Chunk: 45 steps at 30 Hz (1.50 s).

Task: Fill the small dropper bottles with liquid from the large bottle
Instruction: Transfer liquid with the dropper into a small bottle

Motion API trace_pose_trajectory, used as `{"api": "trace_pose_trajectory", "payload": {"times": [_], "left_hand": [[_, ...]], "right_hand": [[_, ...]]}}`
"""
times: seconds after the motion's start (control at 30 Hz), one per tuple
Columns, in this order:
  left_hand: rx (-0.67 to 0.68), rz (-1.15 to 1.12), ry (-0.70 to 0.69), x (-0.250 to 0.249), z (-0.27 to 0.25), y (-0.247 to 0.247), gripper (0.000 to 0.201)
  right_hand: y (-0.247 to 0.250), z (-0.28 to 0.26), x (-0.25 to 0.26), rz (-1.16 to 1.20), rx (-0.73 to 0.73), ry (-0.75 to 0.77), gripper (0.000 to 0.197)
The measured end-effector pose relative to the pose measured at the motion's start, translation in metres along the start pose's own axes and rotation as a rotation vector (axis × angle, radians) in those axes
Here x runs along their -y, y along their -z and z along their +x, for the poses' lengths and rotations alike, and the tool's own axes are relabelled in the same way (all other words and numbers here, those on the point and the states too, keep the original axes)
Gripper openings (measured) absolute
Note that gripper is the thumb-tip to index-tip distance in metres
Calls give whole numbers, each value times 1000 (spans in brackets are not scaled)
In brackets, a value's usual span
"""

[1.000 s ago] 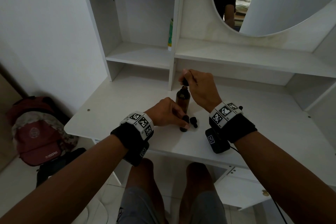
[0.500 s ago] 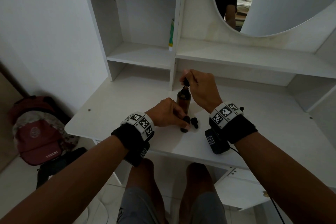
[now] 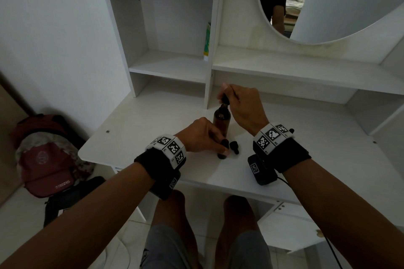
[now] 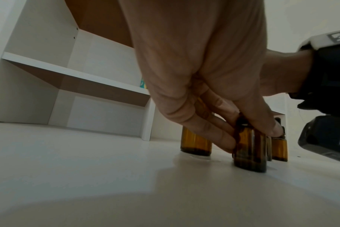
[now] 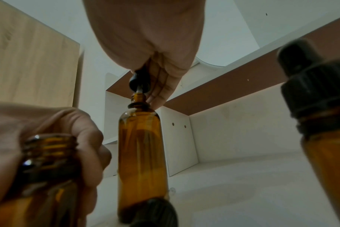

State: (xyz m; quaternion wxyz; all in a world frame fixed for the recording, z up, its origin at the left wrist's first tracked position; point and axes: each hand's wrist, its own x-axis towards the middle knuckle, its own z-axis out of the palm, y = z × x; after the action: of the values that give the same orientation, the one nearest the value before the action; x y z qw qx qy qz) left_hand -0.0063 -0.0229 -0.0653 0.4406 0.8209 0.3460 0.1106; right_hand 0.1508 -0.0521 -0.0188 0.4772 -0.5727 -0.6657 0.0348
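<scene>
Right hand pinches dropper, tube in upright large bottle on desk; left hand grips uncapped small bottle, threads visible only from right wrist.

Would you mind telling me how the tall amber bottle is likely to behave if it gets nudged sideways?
The tall amber bottle looks narrow for its height, so it would probably tip rather than slide. It appears to be glass, so likely fragile and smooth. No hand steadies its body: the right hand only pinches the dropper at its open neck, so a spill seems possible.
</scene>
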Motion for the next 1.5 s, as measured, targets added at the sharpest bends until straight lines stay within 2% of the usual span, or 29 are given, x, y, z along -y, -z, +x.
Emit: {"api": "trace_pose_trajectory", "payload": {"times": [0.4, 1.5], "left_hand": [[6, -3, 1, -1, -1, 1, 28], [3, -7, -10, -2, -2, 0, 26]], "right_hand": [[-1, 2, 0, -13, 40, -16, 43], [-1, 1, 0, 26, -21, 4, 41]]}}
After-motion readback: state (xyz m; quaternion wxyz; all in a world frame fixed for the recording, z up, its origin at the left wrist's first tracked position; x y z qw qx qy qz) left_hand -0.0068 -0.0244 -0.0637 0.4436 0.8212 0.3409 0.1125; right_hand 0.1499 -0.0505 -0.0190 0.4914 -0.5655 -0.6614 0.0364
